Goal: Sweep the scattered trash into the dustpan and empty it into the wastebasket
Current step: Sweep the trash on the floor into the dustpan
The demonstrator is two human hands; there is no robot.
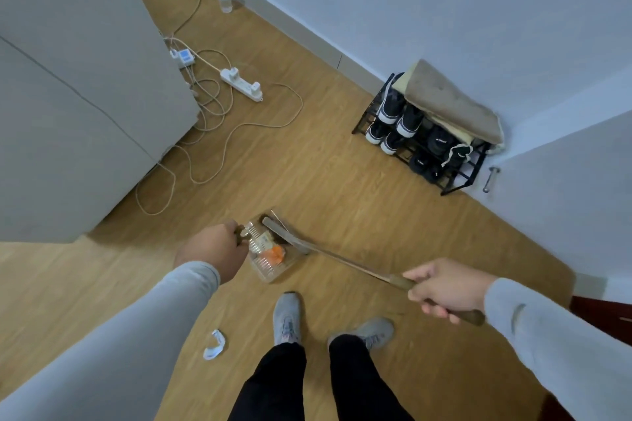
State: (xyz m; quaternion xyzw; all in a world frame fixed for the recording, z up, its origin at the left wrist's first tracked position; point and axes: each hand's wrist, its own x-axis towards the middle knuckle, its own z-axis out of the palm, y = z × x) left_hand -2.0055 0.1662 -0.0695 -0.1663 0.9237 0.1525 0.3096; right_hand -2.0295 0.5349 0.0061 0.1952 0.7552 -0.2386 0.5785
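My left hand (213, 251): arm stretched forward and down, grey sleeve to the wrist, fingers closed round the handle of the dustpan (273, 255). My right hand (446, 290): arm reaching in from the right, fist wrapped round the brown grip of the broom (345, 261), shaft slanting down to the left.

Broom head: resting at the far edge of the dustpan's mouth, touching it.

Dustpan: clear, on the wood floor (342, 181) just ahead of my grey shoes (289, 318); inside it a clear plastic bottle (254, 239) and orange scraps (275, 255).

Loose trash: one white and blue wrapper (214, 344) on the floor, left of my left shoe, well apart from the dustpan.

Edges: grey cabinet (75, 96) close on the left; white cables and a power strip (241, 84) beyond it; black shoe rack (427, 133) against the wall (444, 0) at right. Bare floor lies between the dustpan and the rack
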